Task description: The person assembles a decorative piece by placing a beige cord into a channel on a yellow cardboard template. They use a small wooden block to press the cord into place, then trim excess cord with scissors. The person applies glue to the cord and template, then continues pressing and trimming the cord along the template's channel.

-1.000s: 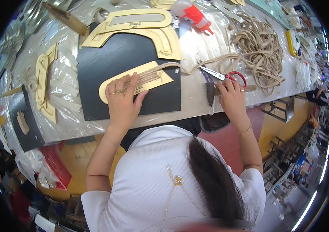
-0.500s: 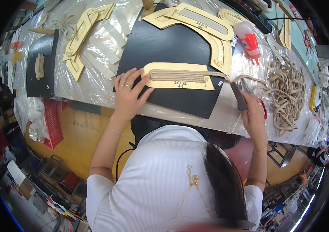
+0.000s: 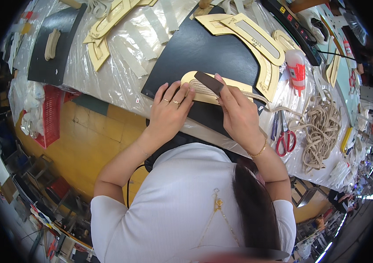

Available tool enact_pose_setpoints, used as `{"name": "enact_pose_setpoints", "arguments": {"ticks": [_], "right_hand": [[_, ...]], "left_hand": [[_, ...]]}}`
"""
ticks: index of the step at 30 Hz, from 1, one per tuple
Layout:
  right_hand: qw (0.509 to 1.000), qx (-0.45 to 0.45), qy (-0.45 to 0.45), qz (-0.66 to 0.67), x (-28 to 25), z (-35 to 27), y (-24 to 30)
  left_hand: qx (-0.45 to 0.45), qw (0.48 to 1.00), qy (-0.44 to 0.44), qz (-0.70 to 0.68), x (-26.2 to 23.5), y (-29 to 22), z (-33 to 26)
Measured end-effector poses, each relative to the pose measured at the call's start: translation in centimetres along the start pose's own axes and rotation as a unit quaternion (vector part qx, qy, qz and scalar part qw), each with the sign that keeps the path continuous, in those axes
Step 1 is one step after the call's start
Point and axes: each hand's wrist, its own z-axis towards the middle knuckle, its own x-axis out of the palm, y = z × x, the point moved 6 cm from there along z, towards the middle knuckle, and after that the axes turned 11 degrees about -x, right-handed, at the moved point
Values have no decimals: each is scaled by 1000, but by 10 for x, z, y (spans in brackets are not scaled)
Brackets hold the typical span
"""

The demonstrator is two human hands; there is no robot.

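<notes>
A pale yellow card template (image 3: 188, 77) lies on a black board (image 3: 195, 55), with beige braided cord (image 3: 200, 89) in side-by-side rows along its slot. My left hand (image 3: 170, 110) rests at the template's left end, fingers extended and touching the cord. In my right hand (image 3: 240, 115) is a flat dark brown tool with a rounded end (image 3: 208, 82), held slantwise over the rows, partly covering them. The cord runs on rightward to a tangled cord pile (image 3: 325, 127). Red-handled scissors (image 3: 286, 141) lie between that pile and my right hand.
More yellow templates (image 3: 261, 41) lie at the board's far right, beside a white and red squeeze bottle (image 3: 296, 72). A smaller black board (image 3: 59, 48) holds a short cord piece (image 3: 52, 44) at left. A power strip (image 3: 298, 33) sits far right; a red basket (image 3: 51, 116) stands below the table's left edge.
My right hand has moved left from beside the scissors, bringing the dark tool over the cord rows. The scissors now lie on the table. The view has shifted and turned slightly.
</notes>
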Motion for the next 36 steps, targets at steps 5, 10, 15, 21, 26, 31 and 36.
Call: {"name": "enact_pose_setpoints", "arguments": {"ticks": [5, 10, 15, 21, 26, 31, 36], "right_hand": [[997, 15, 70, -7, 8, 5, -1], [996, -55, -62, 31, -10, 11, 15], [994, 11, 102, -29, 9, 19, 0], [996, -90, 18, -18, -9, 16, 18], [994, -20, 99, -50, -3, 16, 1], [995, -55, 80, -17, -5, 14, 11], [999, -40, 18, -7, -17, 12, 12]], "left_hand": [[-6, 1000, 4, -6, -2, -2, 2], [4, 1000, -2, -9, -4, -3, 2], [7, 998, -33, -52, -3, 3, 3], [8, 997, -42, -63, -3, 5, 0], [8, 997, -39, -73, -4, 6, 0], [1, 994, -40, -99, -5, 9, 1], [-15, 990, -49, -135, -5, 13, 1]]}}
